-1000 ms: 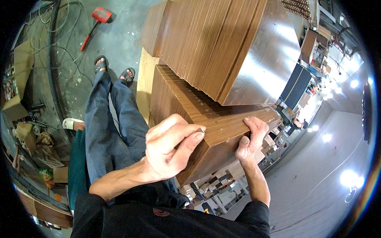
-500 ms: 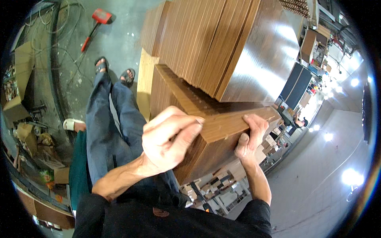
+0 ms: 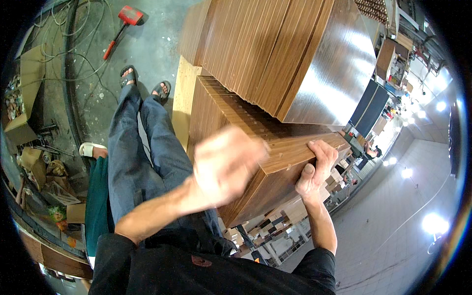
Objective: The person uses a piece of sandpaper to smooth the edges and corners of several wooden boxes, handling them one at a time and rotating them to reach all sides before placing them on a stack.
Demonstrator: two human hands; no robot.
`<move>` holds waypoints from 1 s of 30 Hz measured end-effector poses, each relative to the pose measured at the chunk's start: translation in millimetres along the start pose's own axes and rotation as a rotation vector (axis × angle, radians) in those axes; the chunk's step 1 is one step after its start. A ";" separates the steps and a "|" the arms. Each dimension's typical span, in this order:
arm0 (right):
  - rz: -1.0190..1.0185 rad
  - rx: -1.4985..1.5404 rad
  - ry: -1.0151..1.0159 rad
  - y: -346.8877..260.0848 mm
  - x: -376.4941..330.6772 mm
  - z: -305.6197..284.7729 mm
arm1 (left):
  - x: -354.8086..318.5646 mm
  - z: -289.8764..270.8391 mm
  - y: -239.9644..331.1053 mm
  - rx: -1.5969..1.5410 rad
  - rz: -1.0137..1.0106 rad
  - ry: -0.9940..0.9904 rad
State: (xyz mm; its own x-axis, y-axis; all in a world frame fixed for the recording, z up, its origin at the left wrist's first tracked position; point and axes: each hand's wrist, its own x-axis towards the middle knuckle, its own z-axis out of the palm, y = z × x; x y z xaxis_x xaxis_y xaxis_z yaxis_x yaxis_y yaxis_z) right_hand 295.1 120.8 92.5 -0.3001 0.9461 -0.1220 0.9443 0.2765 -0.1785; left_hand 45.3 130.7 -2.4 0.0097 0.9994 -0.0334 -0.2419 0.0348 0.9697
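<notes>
A brown wood-grain panel stack [image 3: 255,194] stands close in front of me, its near corner pointing my way. My left hand [image 3: 226,167] is beside that corner, blurred by motion and closed; what its fingertips hold, if anything, is too smeared to make out. At the right end of the top edge, my right hand [image 3: 315,169] grips the wood, fingers bent over the edge and thumb against the near face. Above lies a larger stack of wood-grain panels [image 3: 275,54], set crookedly over the lower one, with a shiny end face.
On the grey floor at the far left lies a red mallet [image 3: 131,15]. Cables [image 3: 91,49] and an open cardboard box [image 3: 32,88] are on the left. Another person's green-clad leg [image 3: 97,206] is beside mine. Workshop shelving [image 3: 268,236] and a distant person [image 3: 369,151] show to the right.
My left hand has moved slightly right and up along the corner, and is now blurred; before, thumb and forefinger were pinched together. The right hand keeps its grip on the edge.
</notes>
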 end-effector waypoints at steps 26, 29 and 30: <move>0.034 -0.017 -0.039 -3.4 -0.9 -3.3 | 0.7 -4.8 -10.3 -0.055 -0.099 0.042; 0.021 -0.014 -0.040 -3.3 1.3 -1.8 | -9.6 2.9 -12.5 -0.075 -0.024 0.051; 0.016 -0.005 -0.027 -2.0 -0.1 -1.2 | -10.8 -4.5 -34.6 0.028 -0.142 0.048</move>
State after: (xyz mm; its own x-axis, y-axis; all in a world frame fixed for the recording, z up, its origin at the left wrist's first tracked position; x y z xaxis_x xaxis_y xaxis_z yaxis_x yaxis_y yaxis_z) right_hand 293.4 120.4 94.1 -0.2880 0.9457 -0.1509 0.9498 0.2619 -0.1710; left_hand 49.2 118.7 -36.7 -0.0044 0.9834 -0.1816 -0.2142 0.1765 0.9607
